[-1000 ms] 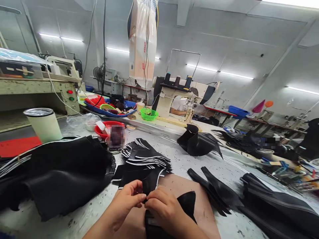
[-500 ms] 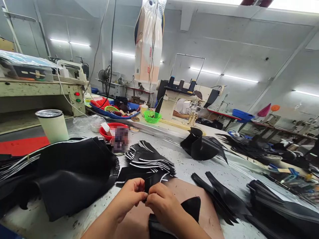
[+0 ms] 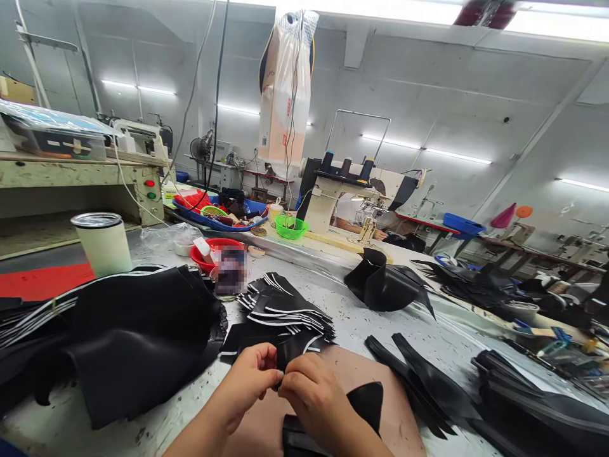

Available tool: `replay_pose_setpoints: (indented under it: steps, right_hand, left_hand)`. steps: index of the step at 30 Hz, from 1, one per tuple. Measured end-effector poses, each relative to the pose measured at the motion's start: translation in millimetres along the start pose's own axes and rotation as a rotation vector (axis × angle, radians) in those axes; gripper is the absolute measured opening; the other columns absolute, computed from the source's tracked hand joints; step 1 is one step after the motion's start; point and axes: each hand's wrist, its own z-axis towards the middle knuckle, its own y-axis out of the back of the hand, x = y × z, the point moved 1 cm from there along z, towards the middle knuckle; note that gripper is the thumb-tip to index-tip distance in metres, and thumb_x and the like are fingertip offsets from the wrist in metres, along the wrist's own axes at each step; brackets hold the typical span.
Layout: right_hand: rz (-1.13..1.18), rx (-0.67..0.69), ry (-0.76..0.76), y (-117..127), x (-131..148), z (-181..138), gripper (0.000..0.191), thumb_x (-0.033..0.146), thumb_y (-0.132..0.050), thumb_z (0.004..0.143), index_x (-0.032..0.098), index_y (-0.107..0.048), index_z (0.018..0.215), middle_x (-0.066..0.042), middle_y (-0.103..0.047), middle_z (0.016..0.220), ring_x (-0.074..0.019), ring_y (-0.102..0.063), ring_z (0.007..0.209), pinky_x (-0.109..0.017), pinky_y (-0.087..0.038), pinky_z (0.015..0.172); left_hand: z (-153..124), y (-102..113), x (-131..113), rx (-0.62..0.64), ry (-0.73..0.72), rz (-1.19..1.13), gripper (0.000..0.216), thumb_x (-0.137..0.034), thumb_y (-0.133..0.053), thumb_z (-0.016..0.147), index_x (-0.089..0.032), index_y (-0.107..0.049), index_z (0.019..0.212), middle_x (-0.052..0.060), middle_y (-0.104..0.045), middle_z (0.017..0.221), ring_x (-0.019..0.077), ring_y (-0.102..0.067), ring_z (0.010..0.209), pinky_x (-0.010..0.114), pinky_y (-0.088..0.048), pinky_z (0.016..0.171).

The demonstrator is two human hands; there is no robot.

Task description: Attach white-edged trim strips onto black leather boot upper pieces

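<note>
My left hand (image 3: 250,384) and my right hand (image 3: 316,393) meet at the bottom centre, fingertips pinched together on a black leather piece (image 3: 290,349). Most of that piece is hidden behind the fingers. Beneath the hands lies a pinkish-brown board (image 3: 399,412). Partly covered by my right hand and wrist, a pointed black piece (image 3: 368,400) and another dark piece (image 3: 299,435) rest on the board. Just beyond the fingers is a fanned stack of black pieces with white edges (image 3: 285,308).
Large black sheets (image 3: 143,336) are heaped at left, near a lidded tumbler (image 3: 103,247). Black strips (image 3: 428,381) lie at right. A curled black piece (image 3: 385,282) sits before a sewing machine (image 3: 323,203). Red (image 3: 221,247) and green baskets (image 3: 291,227) stand farther back.
The view has tilted slightly, so the background sits a little lower in the picture. Both hands stay pinched on the black piece, with only slight finger movement.
</note>
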Motion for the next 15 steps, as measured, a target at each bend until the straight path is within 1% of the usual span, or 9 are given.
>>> replay_pose_setpoints:
  steps: [3,5,6,8,9,11,13,15]
  right_hand:
    - [0.065,0.104,-0.065,1,1,4,0.021,0.012,-0.045,0.089,0.019,-0.058,0.073,-0.003,-0.059,0.077,-0.0147,-0.051,0.070,-0.026,-0.043,0.064]
    - [0.141,0.156,-0.117,1,-1,4,0.019,0.013,-0.047,0.088,0.020,-0.056,0.073,-0.003,-0.058,0.080,-0.0152,-0.052,0.075,-0.027,-0.044,0.067]
    - [0.195,0.168,-0.155,1,-3,3,0.018,0.015,-0.048,0.088,0.020,-0.056,0.073,-0.004,-0.058,0.082,-0.0155,-0.052,0.077,-0.027,-0.045,0.069]
    - [0.348,0.149,-0.266,2,-8,-3,0.013,0.021,-0.052,0.087,0.021,-0.054,0.074,-0.005,-0.059,0.092,-0.0171,-0.055,0.086,-0.031,-0.046,0.076]
    - [0.447,0.113,-0.349,4,-11,-7,0.013,0.026,-0.053,0.087,0.021,-0.052,0.075,-0.007,-0.060,0.098,-0.0185,-0.056,0.092,-0.033,-0.046,0.080]
    - [0.654,-0.020,-0.529,11,-19,-17,0.020,0.037,-0.054,0.087,0.021,-0.048,0.077,-0.008,-0.062,0.102,-0.0212,-0.057,0.099,-0.039,-0.044,0.087]
    - [0.818,-0.188,-0.680,23,-28,-28,0.026,0.045,-0.052,0.088,0.022,-0.045,0.077,-0.006,-0.066,0.092,-0.0218,-0.060,0.097,-0.043,-0.043,0.090]
    - [0.892,-0.388,-0.763,39,-36,-38,0.027,0.046,-0.055,0.086,0.022,-0.044,0.077,0.000,-0.065,0.074,-0.0191,-0.064,0.084,-0.045,-0.045,0.089]
  left_hand:
    - [0,0,1,-0.001,0.013,0.001,0.016,-0.023,-0.054,0.046,-0.021,-0.041,0.055,-0.009,-0.039,0.048,0.0086,-0.038,0.051,0.022,-0.021,0.045]
    - [0,1,3,0.014,0.017,-0.008,0.017,-0.023,-0.055,0.047,-0.020,-0.042,0.056,-0.008,-0.040,0.049,0.0086,-0.039,0.051,0.022,-0.022,0.046]
    - [0,2,4,0.026,0.017,-0.014,0.017,-0.025,-0.056,0.047,-0.020,-0.044,0.058,-0.008,-0.043,0.051,0.0088,-0.040,0.052,0.022,-0.023,0.046]
    - [1,6,8,0.046,0.013,-0.025,0.020,-0.027,-0.056,0.048,-0.019,-0.050,0.066,-0.006,-0.047,0.055,0.0089,-0.041,0.054,0.022,-0.024,0.048]
    - [2,8,10,0.051,0.013,-0.027,0.024,-0.028,-0.056,0.048,-0.018,-0.052,0.069,-0.006,-0.049,0.057,0.0089,-0.041,0.054,0.022,-0.025,0.048]
    - [6,14,17,0.047,0.017,-0.016,0.026,-0.029,-0.054,0.047,-0.019,-0.053,0.071,-0.005,-0.050,0.059,0.0090,-0.041,0.054,0.022,-0.024,0.047]
    - [11,19,25,0.038,0.035,0.014,0.026,-0.030,-0.052,0.045,-0.019,-0.052,0.069,-0.005,-0.049,0.058,0.0090,-0.040,0.053,0.022,-0.023,0.046]
    - [18,23,34,0.033,0.059,0.059,0.025,-0.030,-0.050,0.044,-0.020,-0.050,0.067,-0.006,-0.047,0.056,0.0089,-0.038,0.050,0.023,-0.023,0.045]
